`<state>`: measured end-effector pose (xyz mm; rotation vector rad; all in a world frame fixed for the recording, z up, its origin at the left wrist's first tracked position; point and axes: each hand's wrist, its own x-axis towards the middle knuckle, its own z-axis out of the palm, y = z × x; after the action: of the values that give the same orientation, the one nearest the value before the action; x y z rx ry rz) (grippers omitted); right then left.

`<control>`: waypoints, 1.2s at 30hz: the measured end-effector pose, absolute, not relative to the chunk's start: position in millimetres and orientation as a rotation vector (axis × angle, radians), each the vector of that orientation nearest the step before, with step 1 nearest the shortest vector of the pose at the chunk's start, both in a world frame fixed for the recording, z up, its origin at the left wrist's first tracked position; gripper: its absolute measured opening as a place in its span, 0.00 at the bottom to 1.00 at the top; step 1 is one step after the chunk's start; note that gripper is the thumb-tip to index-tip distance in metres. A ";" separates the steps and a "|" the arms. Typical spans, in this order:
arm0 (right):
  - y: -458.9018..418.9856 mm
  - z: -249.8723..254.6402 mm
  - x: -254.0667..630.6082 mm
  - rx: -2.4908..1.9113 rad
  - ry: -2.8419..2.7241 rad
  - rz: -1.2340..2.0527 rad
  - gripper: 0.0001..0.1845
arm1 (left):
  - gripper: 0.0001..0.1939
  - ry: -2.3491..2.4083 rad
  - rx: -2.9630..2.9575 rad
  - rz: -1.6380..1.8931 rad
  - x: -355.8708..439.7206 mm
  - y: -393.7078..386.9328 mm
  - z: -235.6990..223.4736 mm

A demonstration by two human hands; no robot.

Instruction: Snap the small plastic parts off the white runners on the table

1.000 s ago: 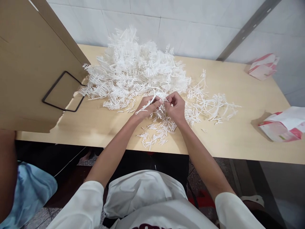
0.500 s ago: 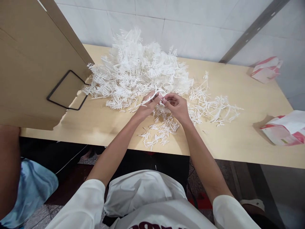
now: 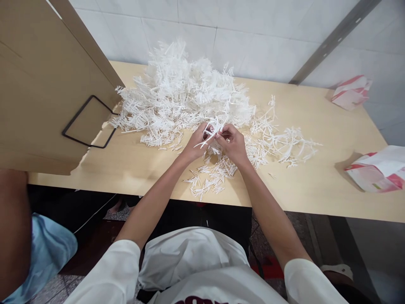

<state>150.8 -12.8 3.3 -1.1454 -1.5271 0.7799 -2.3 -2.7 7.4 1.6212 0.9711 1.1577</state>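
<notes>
My left hand (image 3: 198, 141) is closed on a white branched plastic piece (image 3: 209, 134), whose thin arms stick out over the fingers. Close against it, my right hand (image 3: 233, 143) pinches at the same piece with thumb and forefinger; what lies between those fingertips is too small to make out. Behind both hands rises a big heap of white branched plastic pieces (image 3: 186, 88). Below them lies a scatter of short white plastic sticks (image 3: 211, 177). To the right of my right hand is a loose pile of bare white branches (image 3: 294, 143).
A tall cardboard panel (image 3: 47, 93) stands on the left of the table (image 3: 316, 185), with a black wire frame (image 3: 90, 122) by its edge. Two red-and-white paper packets (image 3: 351, 93) sit at the right. Another person's arm (image 3: 12, 228) shows at lower left. A tiled wall (image 3: 253, 38) backs the table.
The branched piece has turned in my left hand, its arms now spreading nearer my right hand. My hands have shifted slightly and stay together in front of the heap.
</notes>
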 end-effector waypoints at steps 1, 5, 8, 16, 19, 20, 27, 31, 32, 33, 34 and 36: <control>-12.7 2.5 150.1 -1.138 -1.533 0.815 0.06 | 0.16 0.960 1.614 1.166 -1.7 -2.5 7.0; -11.6 -1.1 149.9 -1.079 -1.522 0.993 0.09 | 0.18 0.830 1.528 1.161 -0.6 -2.5 6.2; -12.3 -0.5 151.6 -1.020 -1.519 1.091 0.10 | 0.16 0.806 1.449 1.153 -0.7 -3.2 7.1; -15.5 8.1 151.4 -0.938 -1.344 0.992 0.03 | 0.13 0.767 1.078 1.164 1.1 -4.4 10.4; -14.6 9.1 152.0 -1.019 -1.333 0.921 0.08 | 0.16 0.756 1.092 1.231 0.0 -2.4 7.6; -14.5 9.4 152.3 -1.044 -1.363 0.899 0.09 | 0.17 0.744 1.123 1.251 -0.9 -1.3 6.0; -15.0 8.1 151.6 -1.123 -1.687 0.684 0.14 | 0.19 0.855 1.422 1.303 -8.7 6.6 -6.7; -15.5 5.1 151.6 -1.181 -1.792 0.616 0.15 | 0.18 0.942 1.503 1.315 -9.3 6.9 -6.5; -16.1 5.0 151.8 -1.201 -1.808 0.631 0.15 | 0.18 0.957 1.518 1.313 -9.2 6.4 -5.6; -16.8 5.5 152.2 -1.221 -1.823 0.643 0.15 | 0.18 0.965 1.536 1.307 -9.1 5.7 -4.5; -17.5 6.4 152.7 -1.236 -1.843 0.644 0.14 | 0.18 0.966 1.553 1.301 -9.1 4.9 -3.2; -19.0 9.5 154.2 -1.231 -1.908 0.622 0.14 | 0.18 0.954 1.578 1.300 -9.3 3.1 -0.5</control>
<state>154.2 -19.0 9.5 -1.2312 -1.9080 0.6222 -9.3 3.1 -0.5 1.5784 0.9540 1.2995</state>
